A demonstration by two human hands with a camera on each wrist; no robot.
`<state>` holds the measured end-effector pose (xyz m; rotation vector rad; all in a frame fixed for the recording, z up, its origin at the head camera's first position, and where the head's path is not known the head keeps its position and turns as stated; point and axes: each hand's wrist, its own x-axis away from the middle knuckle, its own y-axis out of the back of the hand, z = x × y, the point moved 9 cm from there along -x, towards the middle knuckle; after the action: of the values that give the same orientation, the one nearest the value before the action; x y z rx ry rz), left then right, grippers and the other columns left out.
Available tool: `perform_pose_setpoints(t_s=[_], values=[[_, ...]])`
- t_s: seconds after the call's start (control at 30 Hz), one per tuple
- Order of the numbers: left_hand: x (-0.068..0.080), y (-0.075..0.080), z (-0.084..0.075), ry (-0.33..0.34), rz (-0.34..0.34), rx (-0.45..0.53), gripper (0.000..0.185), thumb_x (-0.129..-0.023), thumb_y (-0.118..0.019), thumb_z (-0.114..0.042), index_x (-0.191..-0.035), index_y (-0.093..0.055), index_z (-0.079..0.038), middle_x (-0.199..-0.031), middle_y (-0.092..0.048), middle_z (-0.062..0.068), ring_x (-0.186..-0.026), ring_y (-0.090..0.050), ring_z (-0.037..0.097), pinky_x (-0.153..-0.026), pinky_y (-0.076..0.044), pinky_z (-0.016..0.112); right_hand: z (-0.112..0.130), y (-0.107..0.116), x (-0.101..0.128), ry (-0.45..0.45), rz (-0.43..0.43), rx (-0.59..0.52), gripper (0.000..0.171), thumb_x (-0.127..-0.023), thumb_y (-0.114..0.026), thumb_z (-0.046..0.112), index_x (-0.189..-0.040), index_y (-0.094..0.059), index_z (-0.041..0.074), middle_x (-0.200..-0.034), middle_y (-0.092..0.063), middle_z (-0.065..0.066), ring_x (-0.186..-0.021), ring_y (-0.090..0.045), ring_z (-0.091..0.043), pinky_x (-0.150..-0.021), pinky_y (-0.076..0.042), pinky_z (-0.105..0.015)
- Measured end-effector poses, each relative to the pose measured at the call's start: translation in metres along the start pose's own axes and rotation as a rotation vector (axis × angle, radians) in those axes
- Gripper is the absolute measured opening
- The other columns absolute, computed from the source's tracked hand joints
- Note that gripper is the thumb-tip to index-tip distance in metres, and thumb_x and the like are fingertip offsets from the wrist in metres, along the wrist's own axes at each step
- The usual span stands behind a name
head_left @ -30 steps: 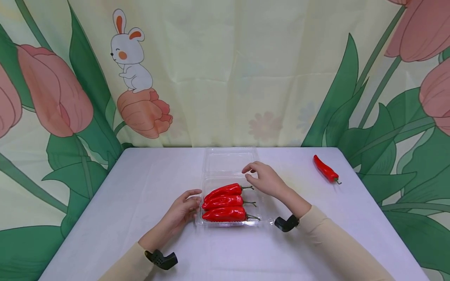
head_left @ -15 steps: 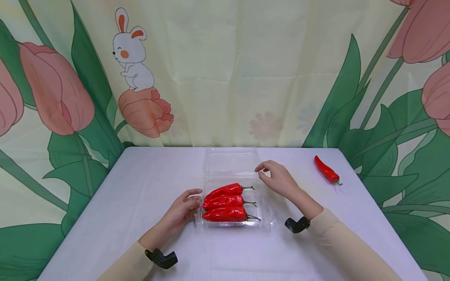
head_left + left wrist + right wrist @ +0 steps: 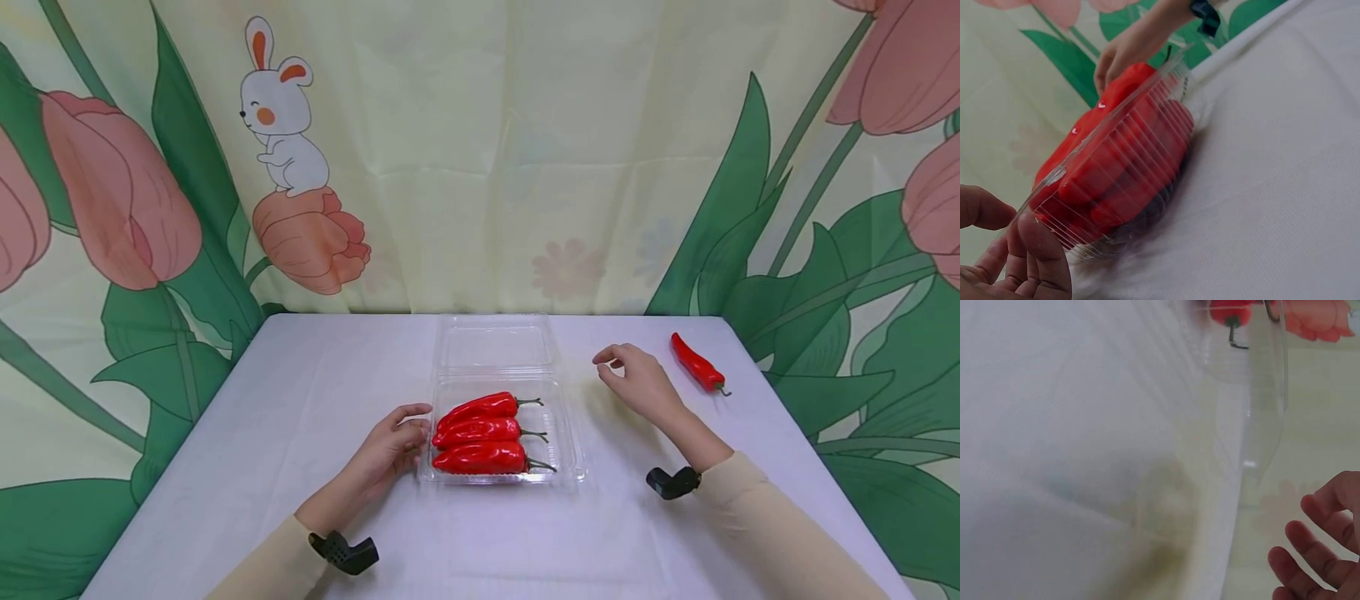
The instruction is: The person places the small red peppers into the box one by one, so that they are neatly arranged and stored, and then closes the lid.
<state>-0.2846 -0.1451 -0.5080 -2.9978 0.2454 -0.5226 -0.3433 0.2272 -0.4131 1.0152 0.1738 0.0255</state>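
Observation:
A clear plastic clamshell box (image 3: 568,433) lies with its lid (image 3: 492,343) folded back. Inside it, three glossy red peppers (image 3: 480,457) lie side by side, green stems pointing right. My left hand (image 3: 390,450) holds the box's left side; in the left wrist view its thumb and fingers (image 3: 1041,240) pinch the rim. To the right of the box, my right hand (image 3: 642,383) is over the table with loosely bent fingers and nothing between them. Another red pepper (image 3: 699,363) rests just beyond that hand, stem toward the front.
A white cloth covers the table (image 3: 337,358). Behind it hangs a curtain (image 3: 585,150) printed with tulips and a rabbit. Each wrist wears a black camera.
My right hand has moved right, away from the box and toward the single pepper. The left hand stays at the box's side, and the peppers have not moved.

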Motion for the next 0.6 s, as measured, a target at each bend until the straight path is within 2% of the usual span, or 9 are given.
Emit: perform_pose_setpoints(t_s=[0.33, 0.43, 0.6], values=[[0.000, -0.001, 0.000, 0.002, 0.018, 0.009, 0.050, -0.086, -0.066, -0.014, -0.132, -0.046, -0.012, -0.100, -0.059, 0.006, -0.073, -0.052, 0.016, -0.064, -0.050, 0.024, -0.061, 0.020, 0.018, -0.140, -0.031, 0.108, 0.029, -0.087, -0.064, 0.023, -0.113, -0.061, 0.009, -0.117, -0.058, -0.020, -0.106, -0.053, -0.039, -0.080, -0.052, -0.052], [0.000, -0.001, 0.000, 0.005, 0.024, 0.018, 0.050, -0.086, -0.065, -0.013, -0.132, -0.046, -0.012, -0.100, -0.059, 0.006, -0.072, -0.052, 0.016, -0.064, -0.050, 0.024, -0.080, 0.030, 0.022, -0.187, -0.068, 0.121, 0.030, -0.089, -0.061, 0.024, -0.115, -0.060, 0.008, -0.117, -0.057, -0.020, -0.108, -0.050, -0.041, -0.082, -0.048, -0.057], [0.000, 0.000, 0.000, 0.006, 0.016, 0.015, 0.051, -0.085, -0.066, -0.013, -0.132, -0.046, -0.012, -0.102, -0.059, 0.007, -0.072, -0.052, 0.016, -0.065, -0.050, 0.025, -0.105, 0.047, 0.028, -0.186, -0.155, 0.177, 0.037, -0.089, -0.062, 0.022, -0.119, -0.057, 0.001, -0.116, -0.052, -0.027, -0.104, -0.047, -0.045, -0.080, -0.045, -0.062]])
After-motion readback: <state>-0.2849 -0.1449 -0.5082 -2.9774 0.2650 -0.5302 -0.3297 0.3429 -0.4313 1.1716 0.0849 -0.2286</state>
